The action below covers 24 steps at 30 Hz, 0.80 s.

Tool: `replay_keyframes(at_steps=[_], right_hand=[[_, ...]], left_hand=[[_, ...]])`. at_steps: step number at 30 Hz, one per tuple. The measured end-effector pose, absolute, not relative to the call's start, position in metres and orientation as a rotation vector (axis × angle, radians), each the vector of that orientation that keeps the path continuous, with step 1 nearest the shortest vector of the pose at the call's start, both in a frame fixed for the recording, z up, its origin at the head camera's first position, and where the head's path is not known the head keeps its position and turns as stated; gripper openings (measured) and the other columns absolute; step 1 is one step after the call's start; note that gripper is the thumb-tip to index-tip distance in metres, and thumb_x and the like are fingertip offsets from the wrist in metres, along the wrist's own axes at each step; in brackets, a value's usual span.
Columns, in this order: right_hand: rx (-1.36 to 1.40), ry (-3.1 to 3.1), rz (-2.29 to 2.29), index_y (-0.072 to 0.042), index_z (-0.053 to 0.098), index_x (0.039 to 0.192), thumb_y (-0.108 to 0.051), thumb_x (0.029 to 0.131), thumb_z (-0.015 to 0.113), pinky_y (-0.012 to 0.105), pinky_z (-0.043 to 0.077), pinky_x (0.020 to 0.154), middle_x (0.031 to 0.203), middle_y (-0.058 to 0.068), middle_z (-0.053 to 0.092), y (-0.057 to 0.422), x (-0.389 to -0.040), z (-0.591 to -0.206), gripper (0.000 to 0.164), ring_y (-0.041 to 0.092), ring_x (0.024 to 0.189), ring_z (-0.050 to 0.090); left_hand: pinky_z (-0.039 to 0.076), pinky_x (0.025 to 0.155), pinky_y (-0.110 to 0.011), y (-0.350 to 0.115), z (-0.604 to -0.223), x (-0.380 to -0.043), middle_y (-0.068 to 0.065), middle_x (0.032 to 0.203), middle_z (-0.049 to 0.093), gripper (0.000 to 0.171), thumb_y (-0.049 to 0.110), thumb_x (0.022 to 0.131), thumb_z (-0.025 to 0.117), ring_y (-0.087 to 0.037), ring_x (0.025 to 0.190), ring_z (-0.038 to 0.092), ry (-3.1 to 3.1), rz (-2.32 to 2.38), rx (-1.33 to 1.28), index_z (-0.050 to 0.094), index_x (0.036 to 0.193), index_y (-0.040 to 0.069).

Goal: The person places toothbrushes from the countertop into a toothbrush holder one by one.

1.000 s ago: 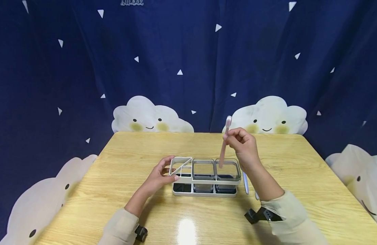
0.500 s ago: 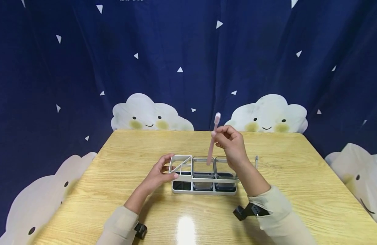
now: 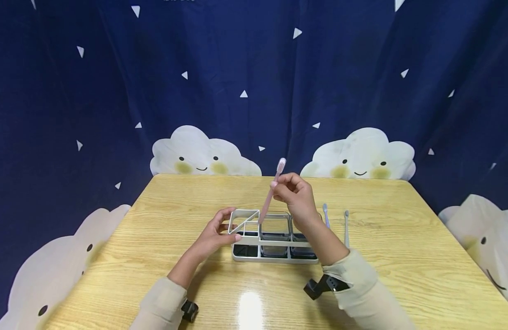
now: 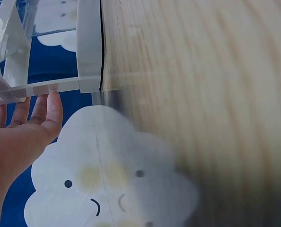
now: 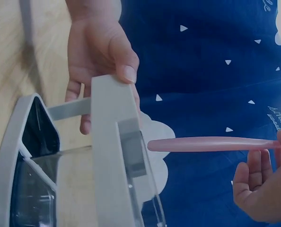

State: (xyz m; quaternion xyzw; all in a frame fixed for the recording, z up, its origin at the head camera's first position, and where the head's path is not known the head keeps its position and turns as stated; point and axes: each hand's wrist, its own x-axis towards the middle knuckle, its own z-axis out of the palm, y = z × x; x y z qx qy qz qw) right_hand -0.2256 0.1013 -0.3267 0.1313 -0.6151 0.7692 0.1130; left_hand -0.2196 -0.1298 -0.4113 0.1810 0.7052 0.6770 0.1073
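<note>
A pink toothbrush (image 3: 269,198) is pinched between thumb and fingers of the right hand (image 3: 296,197), its head pointed toward one o'clock and its handle end toward seven. That end is held at the rim of the white holder (image 3: 274,243), near the boundary between the divided section and the middle clear cup (image 3: 275,228); whether contact is made cannot be told. The holder's nine-o'clock end is gripped by the left hand (image 3: 214,231), the thumb laid on the front and the fingers on the outer side. The right clear cup (image 3: 296,228) is partly covered by the right forearm. From the holder, a purple toothbrush (image 3: 325,213) is seen between two and three o'clock, and a grey toothbrush (image 3: 346,229) near three, both resting on the wooden table (image 3: 188,201).
</note>
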Motion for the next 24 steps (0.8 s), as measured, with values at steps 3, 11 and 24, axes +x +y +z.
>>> replay_keyframes(at_steps=[3, 11, 24], right_hand=[[0.399, -1.834, 2.244, 0.007, 0.055, 0.092, 0.0, 0.086, 0.061, 0.032, 0.052, 0.072, 0.083, 0.007, 0.055, 0.097, -0.226, -0.33, 0.011, 0.014, 0.074, 0.054], [0.395, -1.887, 2.243, 0.007, 0.056, 0.09, 0.0, 0.084, 0.062, 0.032, 0.052, 0.073, 0.081, 0.007, 0.054, 0.089, -0.225, -0.34, 0.012, 0.014, 0.074, 0.052], [0.439, -2.045, 2.147, 0.005, 0.058, 0.088, -0.006, 0.084, 0.065, 0.024, 0.044, 0.063, 0.084, 0.009, 0.056, 0.089, -0.223, -0.357, 0.014, 0.016, 0.075, 0.049]], left_hand=[[0.047, 0.084, -0.038, -0.13, -0.411, -0.219, -0.023, 0.133, 0.036, 0.072, -0.002, 0.079, 0.069, -0.034, 0.113, 0.045, 2.078, 1.985, 0.536, 0.033, 0.14, 0.008], [0.047, 0.084, -0.037, -0.13, -0.416, -0.224, -0.027, 0.136, 0.033, 0.072, -0.003, 0.08, 0.068, -0.035, 0.113, 0.044, 2.075, 1.975, 0.553, 0.03, 0.141, 0.006], [0.049, 0.081, -0.039, -0.132, -0.437, -0.234, -0.024, 0.134, 0.037, 0.072, 0.002, 0.078, 0.072, -0.033, 0.109, 0.049, 2.09, 2.016, 0.572, 0.037, 0.139, 0.014]])
